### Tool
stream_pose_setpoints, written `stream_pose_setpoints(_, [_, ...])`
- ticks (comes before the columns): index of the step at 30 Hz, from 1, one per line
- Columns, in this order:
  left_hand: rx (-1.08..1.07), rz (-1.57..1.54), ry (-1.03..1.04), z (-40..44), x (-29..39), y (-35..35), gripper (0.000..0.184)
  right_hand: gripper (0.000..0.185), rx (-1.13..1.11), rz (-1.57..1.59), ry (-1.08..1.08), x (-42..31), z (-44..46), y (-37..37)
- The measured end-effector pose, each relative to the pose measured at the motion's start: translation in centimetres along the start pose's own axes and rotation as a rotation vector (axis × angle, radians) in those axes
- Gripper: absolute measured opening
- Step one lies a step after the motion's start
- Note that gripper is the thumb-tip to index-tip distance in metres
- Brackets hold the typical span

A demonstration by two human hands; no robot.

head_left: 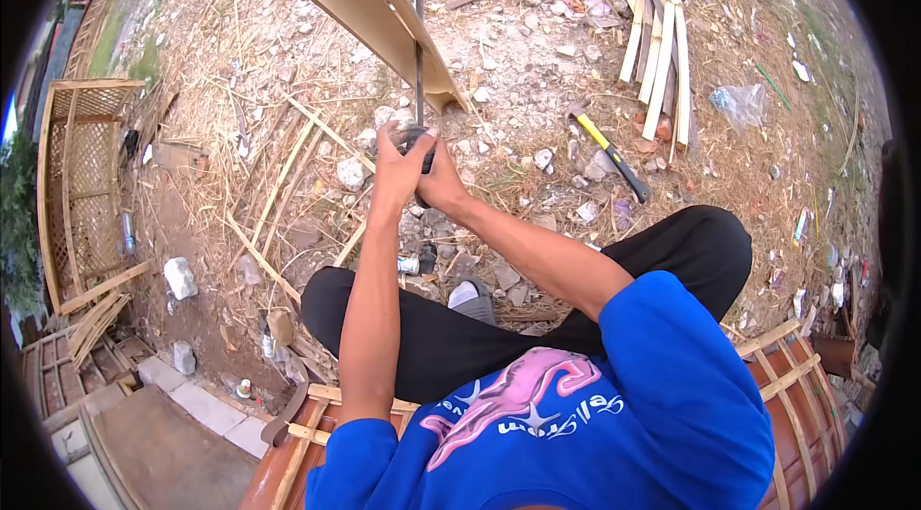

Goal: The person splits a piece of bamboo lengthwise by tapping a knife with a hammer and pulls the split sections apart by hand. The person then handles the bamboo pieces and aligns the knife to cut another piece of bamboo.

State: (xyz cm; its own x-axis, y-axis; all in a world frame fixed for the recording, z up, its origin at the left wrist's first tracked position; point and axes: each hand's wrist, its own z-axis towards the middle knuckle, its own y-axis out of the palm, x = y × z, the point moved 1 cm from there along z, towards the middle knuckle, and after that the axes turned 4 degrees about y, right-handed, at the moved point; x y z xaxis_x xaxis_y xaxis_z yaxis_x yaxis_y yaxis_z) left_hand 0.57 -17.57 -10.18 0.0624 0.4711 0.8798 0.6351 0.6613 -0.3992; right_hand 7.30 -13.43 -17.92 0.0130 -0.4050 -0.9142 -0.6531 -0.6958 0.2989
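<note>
Stony, straw-littered ground (523, 49) all over, and left hand (396, 162) plus right hand (442, 182) are both wrapped round the dark handle (416, 137) of a long blade (419, 83), which crosses some split bamboo (366, 19) just past them.

The left hand (392, 167) partly hides the dark handle (416, 138); the top edge crops the split bamboo (431, 56).

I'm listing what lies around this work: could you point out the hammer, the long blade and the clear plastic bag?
Hammer (609, 154), head view: middle of the handle.
Long blade (418, 64), head view: middle of its visible length.
Clear plastic bag (742, 106), head view: its crumpled middle.
</note>
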Motion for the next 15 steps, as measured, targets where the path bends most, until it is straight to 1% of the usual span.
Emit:
stream_pose_setpoints(3, [-0.064, -0.101, 0.094, -0.2, -3.7, 0.9, 0.077, 0.062, -0.223, -0.137, -0.079, -0.3, -0.5, -1.5])
stream_pose_setpoints(4, [-0.038, -0.025, 0.059, -0.1, -4.5, 0.2, 0.073, 0.06, -0.393, -0.33, -0.044, -0.7, 0.2, -2.2])
stream_pose_setpoints(7, [0.013, 0.046, 0.023, 0.1, -7.7, 0.1, 0.062, 0.06, -0.911, -0.924, 0.098, -3.3, 4.2, -5.7])
stream_pose_setpoints(8, [-0.033, -0.235, -0.051, -1.8, -4.6, 0.8, 0.051, 0.058, -0.957, -1.121, 0.12, -5.9, 5.6, -7.0])
stream_pose_setpoints(9, [-0.044, -0.215, -0.058, -2.2, -5.0, 0.8, 0.049, 0.056, -1.003, -1.32, 0.14, -9.7, 6.9, -8.4])
stream_pose_setpoints(10, [-0.059, -0.199, -0.061, -2.2, -5.5, 0.6, 0.047, 0.06, -0.977, -1.496, 0.094, -13.9, 8.0, -10.0])
stream_pose_setpoints(11, [-0.077, -0.187, -0.065, -2.1, -6.0, 0.7, 0.045, 0.055, -0.753, -1.59, -0.084, -17.7, 7.8, -12.2])
stream_pose_setpoints(12, [0.038, -0.184, -0.064, -2.5, -6.1, 0.7, 0.046, 0.048, -0.594, -1.585, -0.259, -19.3, 9.0, -15.6])
stream_pose_setpoints(13, [0.106, -0.085, -0.042, -3.3, -4.8, 0.2, 0.044, 0.039, -0.474, -1.615, -0.344, -21.0, 8.6, -18.8])
stream_pose_setpoints(14, [0.119, -0.02, -0.038, -3.7, -4.0, -0.6, 0.043, 0.035, -0.379, -1.687, -0.342, -21.1, 8.3, -22.2])
stream_pose_setpoints(15, [0.136, 0.04, -0.044, -4.4, -4.0, -0.6, 0.041, 0.036, -0.241, -1.739, 0.095, -18.7, 7.1, -28.7])
